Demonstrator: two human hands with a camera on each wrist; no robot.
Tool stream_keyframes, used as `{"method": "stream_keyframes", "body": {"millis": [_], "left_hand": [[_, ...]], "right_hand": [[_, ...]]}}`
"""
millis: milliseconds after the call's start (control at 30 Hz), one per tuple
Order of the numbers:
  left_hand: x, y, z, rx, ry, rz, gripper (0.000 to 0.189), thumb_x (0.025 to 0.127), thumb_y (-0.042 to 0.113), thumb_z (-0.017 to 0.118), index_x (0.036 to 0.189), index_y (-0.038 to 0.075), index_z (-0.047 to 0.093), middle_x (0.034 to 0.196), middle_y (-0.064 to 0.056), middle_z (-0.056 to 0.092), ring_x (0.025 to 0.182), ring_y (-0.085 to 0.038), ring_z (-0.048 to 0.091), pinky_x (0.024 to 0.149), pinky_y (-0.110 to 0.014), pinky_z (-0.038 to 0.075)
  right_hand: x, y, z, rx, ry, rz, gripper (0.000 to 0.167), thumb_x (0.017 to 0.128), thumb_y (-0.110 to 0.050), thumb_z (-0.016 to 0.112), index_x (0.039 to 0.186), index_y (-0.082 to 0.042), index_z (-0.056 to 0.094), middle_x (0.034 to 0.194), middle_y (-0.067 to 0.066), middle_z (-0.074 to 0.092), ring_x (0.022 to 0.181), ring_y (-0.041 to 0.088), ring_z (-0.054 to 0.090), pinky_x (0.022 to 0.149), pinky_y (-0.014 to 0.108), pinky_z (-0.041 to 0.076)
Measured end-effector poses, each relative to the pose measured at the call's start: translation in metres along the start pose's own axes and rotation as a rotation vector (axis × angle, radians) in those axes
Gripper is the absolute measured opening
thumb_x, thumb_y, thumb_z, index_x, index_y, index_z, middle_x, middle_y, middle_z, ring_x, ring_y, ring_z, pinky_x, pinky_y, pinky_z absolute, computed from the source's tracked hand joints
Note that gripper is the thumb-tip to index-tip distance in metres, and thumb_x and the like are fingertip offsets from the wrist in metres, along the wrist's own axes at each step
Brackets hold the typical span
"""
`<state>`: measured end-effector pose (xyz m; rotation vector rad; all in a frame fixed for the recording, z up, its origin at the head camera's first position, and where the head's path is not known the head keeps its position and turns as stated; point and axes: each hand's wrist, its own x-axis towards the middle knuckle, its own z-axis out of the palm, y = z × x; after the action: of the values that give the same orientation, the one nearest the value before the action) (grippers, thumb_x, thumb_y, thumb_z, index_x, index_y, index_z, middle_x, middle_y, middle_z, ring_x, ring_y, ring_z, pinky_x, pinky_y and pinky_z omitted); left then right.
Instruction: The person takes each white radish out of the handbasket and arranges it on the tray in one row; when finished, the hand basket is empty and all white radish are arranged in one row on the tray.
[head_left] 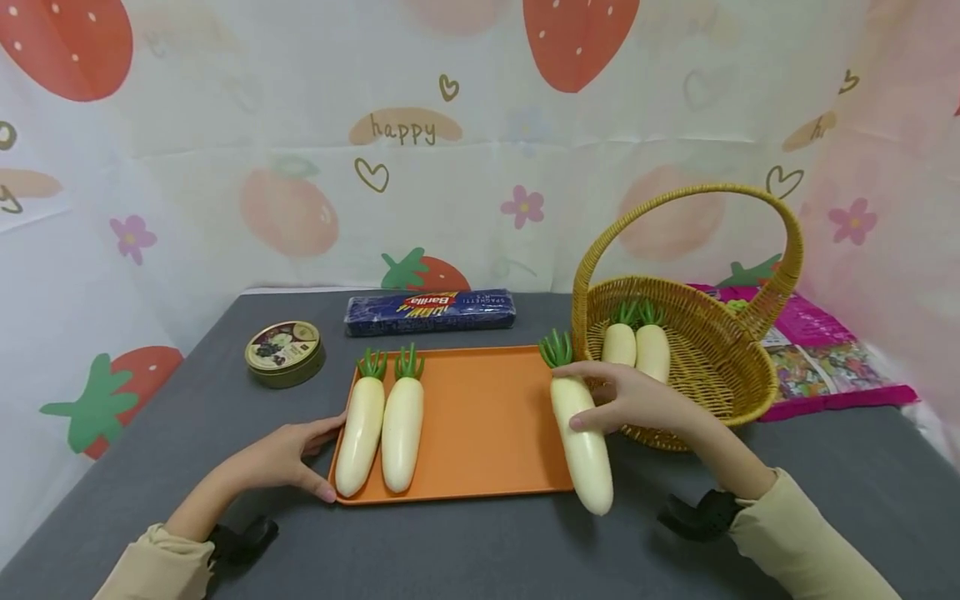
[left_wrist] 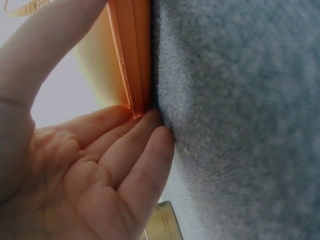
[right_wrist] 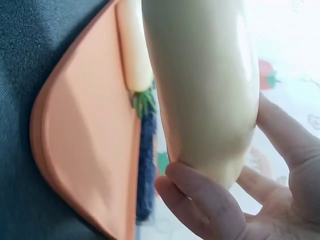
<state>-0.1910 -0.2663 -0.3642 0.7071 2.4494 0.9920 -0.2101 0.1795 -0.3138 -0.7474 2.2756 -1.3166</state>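
Observation:
My right hand (head_left: 626, 398) grips a white radish (head_left: 583, 442) with green leaf stubs, holding it above the right edge of an orange tray (head_left: 487, 425). In the right wrist view the thumb and fingers wrap the held radish (right_wrist: 205, 85) near its leafy end. Two more white radishes, an outer one (head_left: 362, 433) and an inner one (head_left: 402, 433), lie side by side at the tray's left end. At that end my left hand (head_left: 281, 458) touches the tray's edge, its fingers extended in the left wrist view. Two radishes (head_left: 652, 354) stand in a wicker basket (head_left: 705, 367).
Behind the tray lies a blue spaghetti pack (head_left: 430, 312). A round tin (head_left: 285, 354) stands at the back left. The basket's tall handle (head_left: 690, 192) arches up at the right, with a pink bag (head_left: 825, 358) behind it. A printed cloth (head_left: 480, 208) hangs behind the grey table.

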Motion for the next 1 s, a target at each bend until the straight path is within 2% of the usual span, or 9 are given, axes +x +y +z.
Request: {"method": "stream_keyframes", "body": {"millis": [67,167,267,300,400,533,700,1000], "left_hand": [[-0.001,-0.001,0.001,-0.001,0.000,-0.008,0.099,0.067,0.027,0.079,0.135,-0.014,0.021,0.134,-0.034,0.027,0.117,-0.043,0.036,0.091,-0.046,0.037],[-0.003,-0.003,0.003,0.000,-0.004,-0.010,0.098,0.067,0.027,0.079,0.135,-0.015,0.022,0.133,-0.034,0.027,0.116,-0.043,0.037,0.091,-0.046,0.038],[-0.003,-0.004,0.004,-0.005,0.000,-0.006,0.097,0.067,0.026,0.079,0.135,-0.015,0.022,0.133,-0.035,0.027,0.116,-0.043,0.037,0.091,-0.046,0.038],[-0.003,-0.004,0.004,-0.009,0.001,-0.005,0.097,0.067,0.025,0.079,0.135,-0.015,0.022,0.133,-0.034,0.027,0.116,-0.043,0.037,0.091,-0.046,0.037],[-0.002,-0.003,0.004,-0.015,0.000,0.002,0.097,0.067,0.025,0.079,0.135,-0.015,0.022,0.134,-0.034,0.027,0.117,-0.043,0.037,0.091,-0.045,0.038],[-0.001,-0.003,0.004,-0.013,-0.006,0.007,0.097,0.068,0.025,0.079,0.135,-0.015,0.022,0.133,-0.035,0.027,0.116,-0.043,0.037,0.091,-0.046,0.038],[0.000,-0.003,0.002,0.000,-0.001,-0.010,0.097,0.067,0.026,0.079,0.135,-0.015,0.022,0.133,-0.034,0.028,0.116,-0.043,0.038,0.091,-0.046,0.038],[0.002,-0.002,-0.002,-0.008,-0.007,-0.007,0.097,0.068,0.025,0.079,0.135,-0.015,0.021,0.133,-0.035,0.027,0.117,-0.043,0.036,0.091,-0.046,0.037]], "right_hand": [[0.011,0.001,0.007,-0.027,0.009,-0.011,0.064,0.078,-0.025,0.071,0.134,-0.010,0.043,0.120,0.016,0.049,0.083,0.024,0.055,0.066,0.038,0.048],[0.026,0.003,0.017,-0.021,-0.002,-0.007,0.065,0.078,-0.028,0.071,0.134,-0.013,0.043,0.110,0.016,0.054,0.069,0.022,0.055,0.059,0.042,0.049],[0.040,0.002,0.026,-0.008,0.005,0.001,0.066,0.077,-0.031,0.071,0.135,-0.015,0.043,0.111,0.015,0.054,0.073,0.021,0.059,0.062,0.044,0.050],[0.045,0.002,0.028,0.009,0.008,-0.001,0.066,0.077,-0.030,0.071,0.135,-0.015,0.043,0.119,0.013,0.050,0.077,0.021,0.060,0.063,0.044,0.051],[0.057,0.001,0.035,0.045,0.018,0.000,0.066,0.077,-0.028,0.072,0.134,-0.014,0.043,0.124,0.014,0.046,0.080,0.022,0.061,0.064,0.044,0.051],[0.072,-0.001,0.044,0.080,0.032,0.012,0.064,0.076,-0.027,0.072,0.133,-0.015,0.045,0.123,0.015,0.046,0.085,0.023,0.060,0.065,0.042,0.051],[0.087,-0.003,0.051,0.054,0.067,0.053,0.064,0.074,-0.029,0.074,0.131,-0.017,0.048,0.124,0.012,0.044,0.093,0.025,0.057,0.064,0.037,0.052],[0.109,-0.007,0.058,0.025,0.051,0.106,0.063,0.075,-0.029,0.074,0.131,-0.015,0.049,0.121,0.013,0.044,0.084,0.020,0.058,0.066,0.034,0.052]]}}
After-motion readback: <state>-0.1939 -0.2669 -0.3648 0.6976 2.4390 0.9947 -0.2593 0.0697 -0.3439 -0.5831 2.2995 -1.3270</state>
